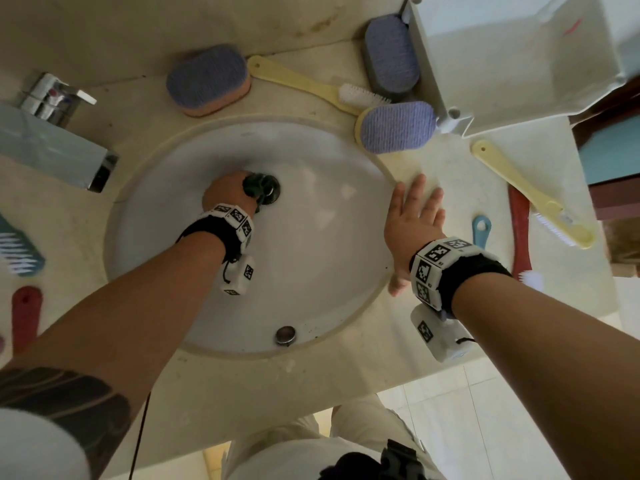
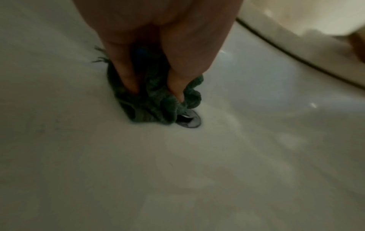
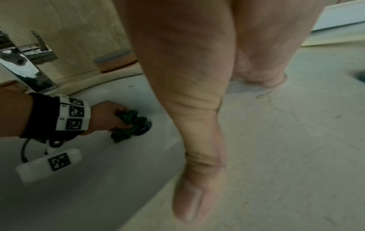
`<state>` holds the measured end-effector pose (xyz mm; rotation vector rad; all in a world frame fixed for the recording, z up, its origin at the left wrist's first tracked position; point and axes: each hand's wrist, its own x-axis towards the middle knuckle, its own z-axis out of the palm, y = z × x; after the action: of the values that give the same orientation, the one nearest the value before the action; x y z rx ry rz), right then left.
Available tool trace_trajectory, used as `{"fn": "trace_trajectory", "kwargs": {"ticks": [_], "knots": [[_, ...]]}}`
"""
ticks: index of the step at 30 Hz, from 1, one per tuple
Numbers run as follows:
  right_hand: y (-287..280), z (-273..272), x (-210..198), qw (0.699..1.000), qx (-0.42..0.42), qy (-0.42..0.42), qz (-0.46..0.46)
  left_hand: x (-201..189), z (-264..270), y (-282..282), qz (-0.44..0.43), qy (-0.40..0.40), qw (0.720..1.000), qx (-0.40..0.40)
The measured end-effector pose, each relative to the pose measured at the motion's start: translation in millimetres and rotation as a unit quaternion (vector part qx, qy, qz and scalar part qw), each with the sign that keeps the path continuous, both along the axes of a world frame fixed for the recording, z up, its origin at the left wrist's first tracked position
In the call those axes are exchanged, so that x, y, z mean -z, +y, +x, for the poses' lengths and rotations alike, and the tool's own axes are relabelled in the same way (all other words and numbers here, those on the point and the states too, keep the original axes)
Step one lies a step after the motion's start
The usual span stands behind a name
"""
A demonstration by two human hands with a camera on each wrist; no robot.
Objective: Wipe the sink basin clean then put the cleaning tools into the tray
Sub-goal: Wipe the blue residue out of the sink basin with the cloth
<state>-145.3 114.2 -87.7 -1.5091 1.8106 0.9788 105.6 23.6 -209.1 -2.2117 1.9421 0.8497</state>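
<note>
My left hand (image 1: pixel 225 194) grips a bunched dark green cloth (image 1: pixel 256 187) and presses it onto the bottom of the white sink basin (image 1: pixel 311 254), right beside the metal drain (image 2: pixel 189 120). In the left wrist view the fingers (image 2: pixel 175 87) dig into the green cloth (image 2: pixel 158 106). The right wrist view shows that hand (image 3: pixel 107 116) holding the cloth (image 3: pixel 130 125) too. My right hand (image 1: pixel 414 216) lies flat and empty on the counter at the basin's right rim, fingers straight. The white tray (image 1: pixel 512 57) stands at the back right.
A chrome faucet (image 1: pixel 52 133) juts over the basin from the left. Purple scrub sponges (image 1: pixel 207 79) and yellow brushes (image 1: pixel 311 86) lie behind the basin; another yellow brush (image 1: pixel 533 195), a red brush (image 1: pixel 517 223) and a blue handle (image 1: pixel 481 230) lie to the right. Teal and red brushes (image 1: pixel 24 306) lie at left.
</note>
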Motion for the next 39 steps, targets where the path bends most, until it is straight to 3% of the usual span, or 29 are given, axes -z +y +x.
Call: {"fn": "trace_trajectory", "kwargs": {"ticks": [3, 6, 10, 12, 15, 18, 23, 27, 39], "knots": [[-0.4, 0.2, -0.3, 1.0, 0.003, 0.001, 0.003, -4.0, 0.1, 12.9, 0.033, -0.06, 0.996, 0.06], [-0.1, 0.5, -0.6, 1.0, 0.001, 0.003, 0.001, -14.6, 16.3, 21.3, 0.027, -0.084, 0.994, 0.065], [0.7, 1.1, -0.9, 1.0, -0.001, 0.007, -0.002, -49.5, 32.5, 31.2, 0.034, -0.011, 0.998, 0.058], [0.4, 1.5, -0.4, 1.0, 0.001, 0.009, -0.004, -64.1, 26.3, 44.3, 0.062, 0.065, 0.995, 0.051], [0.8, 1.8, 0.3, 1.0, 0.004, 0.009, -0.005, -70.8, 1.0, 67.8, 0.149, 0.189, 0.969, 0.048], [0.4, 1.1, 1.0, 1.0, 0.005, 0.008, 0.001, -66.7, -34.0, 95.2, 0.24, 0.244, 0.933, 0.113], [-0.5, 0.1, 1.9, 1.0, 0.008, 0.008, 0.008, -55.6, -65.5, 127.8, 0.286, 0.226, 0.912, 0.19], [-1.5, 1.8, 2.5, 1.0, 0.011, 0.02, 0.011, -63.8, -61.8, 125.4, 0.287, 0.151, 0.898, 0.299], [-1.7, 2.5, 0.9, 1.0, 0.014, 0.023, 0.012, -80.0, -24.4, 137.9, 0.31, 0.143, 0.862, 0.375]]}}
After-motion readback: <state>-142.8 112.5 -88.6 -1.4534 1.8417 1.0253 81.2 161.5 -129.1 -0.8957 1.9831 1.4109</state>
